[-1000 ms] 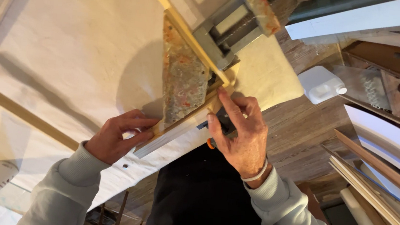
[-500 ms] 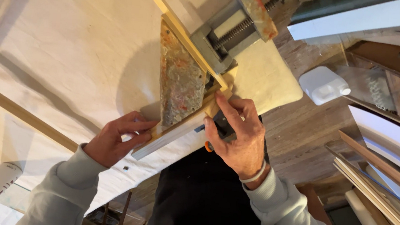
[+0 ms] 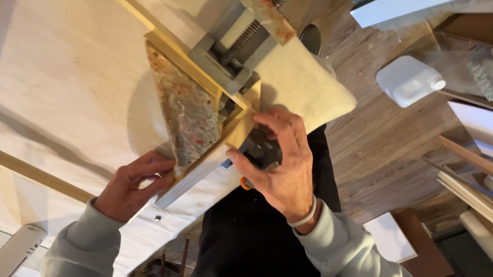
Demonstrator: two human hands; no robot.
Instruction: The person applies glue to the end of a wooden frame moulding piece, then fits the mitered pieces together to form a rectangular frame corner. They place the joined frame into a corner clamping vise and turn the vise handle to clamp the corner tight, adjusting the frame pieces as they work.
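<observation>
Viewed from the head camera: a pale cloth-covered tabletop [image 3: 54, 66] on which the corner of a yellow wooden picture frame [image 3: 232, 132] is seated in a grey metal corner clamp with a threaded screw [image 3: 233, 53]. Inside the frame's angle a mottled rust-and-grey triangular panel [image 3: 186, 111] is seen, lying flat on the cloth. The left hand [image 3: 130, 184] is laid at the lower end of the frame's white-faced rail [image 3: 194, 176] — thumb and fingers are pinched against its edge, so the grip is closed on the rail. The right hand [image 3: 280, 163] is curled over a dark tool with an orange part [image 3: 257, 154] pressed beside the frame corner; the grip is clenched on that tool. On the wooden floor [image 3: 372, 144] beyond the tabletop's edge, well apart from both hands, a white plastic jug [image 3: 409, 80] is seen.
</observation>
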